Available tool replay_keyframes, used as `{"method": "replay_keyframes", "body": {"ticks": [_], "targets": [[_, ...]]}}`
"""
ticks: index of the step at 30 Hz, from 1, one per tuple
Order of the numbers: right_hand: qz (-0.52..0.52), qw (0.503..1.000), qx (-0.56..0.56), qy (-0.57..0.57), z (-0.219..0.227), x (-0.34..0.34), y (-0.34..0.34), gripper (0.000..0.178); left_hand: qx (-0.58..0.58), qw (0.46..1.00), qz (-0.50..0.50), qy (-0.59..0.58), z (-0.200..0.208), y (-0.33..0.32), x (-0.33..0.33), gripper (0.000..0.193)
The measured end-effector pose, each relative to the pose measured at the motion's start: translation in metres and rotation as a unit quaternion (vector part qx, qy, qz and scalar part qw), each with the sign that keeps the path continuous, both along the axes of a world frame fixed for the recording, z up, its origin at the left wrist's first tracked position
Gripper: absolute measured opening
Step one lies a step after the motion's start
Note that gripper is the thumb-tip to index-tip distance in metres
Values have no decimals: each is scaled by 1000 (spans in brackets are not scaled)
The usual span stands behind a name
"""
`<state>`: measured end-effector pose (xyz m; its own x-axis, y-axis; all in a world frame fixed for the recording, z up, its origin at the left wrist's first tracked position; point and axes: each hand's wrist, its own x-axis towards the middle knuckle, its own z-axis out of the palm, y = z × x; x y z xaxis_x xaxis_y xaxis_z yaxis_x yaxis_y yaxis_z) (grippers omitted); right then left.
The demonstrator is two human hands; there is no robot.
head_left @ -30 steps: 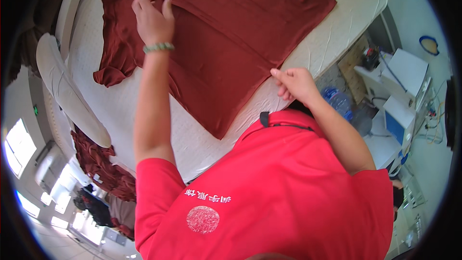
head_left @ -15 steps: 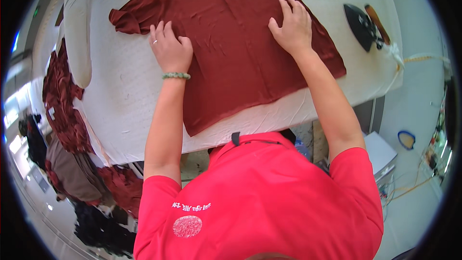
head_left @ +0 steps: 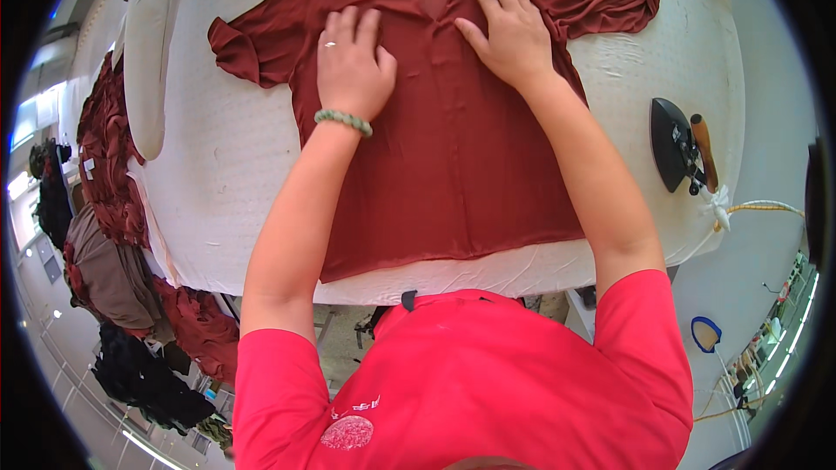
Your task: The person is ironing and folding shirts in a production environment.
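A dark red satiny blouse [head_left: 409,183] is spread on a white padded ironing table [head_left: 226,139], its hem toward me and its V-shaped neckline at the far side. Palm down, my left hand [head_left: 354,65] lies on the blouse's left chest, fingers stretched out; a ring and a green bead bracelet are on it. My right hand [head_left: 509,30] rests flat on the other side of the neckline, fingers spread. Both sleeves lie out to the sides, the right one bunched near its cuff. Neither hand grips the cloth.
An iron [head_left: 672,144] with a wooden handle stands at the table's right, its cord [head_left: 762,206] running off the edge. A padded sleeve board [head_left: 150,61] lies along the left. Beyond it hang crumpled red garments [head_left: 109,157], a brown one [head_left: 109,261] and a black one [head_left: 144,383].
The blouse now lies nearer to me and straighter, with more of the neckline and right sleeve in view. My hands have moved closer together, toward its upper chest.
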<state>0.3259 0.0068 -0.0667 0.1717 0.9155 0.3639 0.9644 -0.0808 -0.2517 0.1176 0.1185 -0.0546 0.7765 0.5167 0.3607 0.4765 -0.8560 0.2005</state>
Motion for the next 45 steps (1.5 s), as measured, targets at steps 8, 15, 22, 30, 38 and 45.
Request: {"method": "replay_keyframes", "body": {"ticks": [8,15,22,30,38,45], "targets": [[-63,998,-4,-7,2,4,20,66,-3,992,-125,-32,-7,42,41,35],[-15,998,-41,55,8,-66,-1,75,-127,992,-11,5,0,100,123,29],[-11,994,-59,92,4,-70,-1,77,-297,939,-28,169,22,124,176,30],[-2,994,-67,88,5,-70,-1,77,-95,978,-75,172,22,158,163,28],[-13,993,-64,100,4,-70,-1,78,-187,952,-213,116,21,177,131,18],[-12,993,-64,97,5,-70,-2,78,-51,980,-163,101,14,166,127,26]]}}
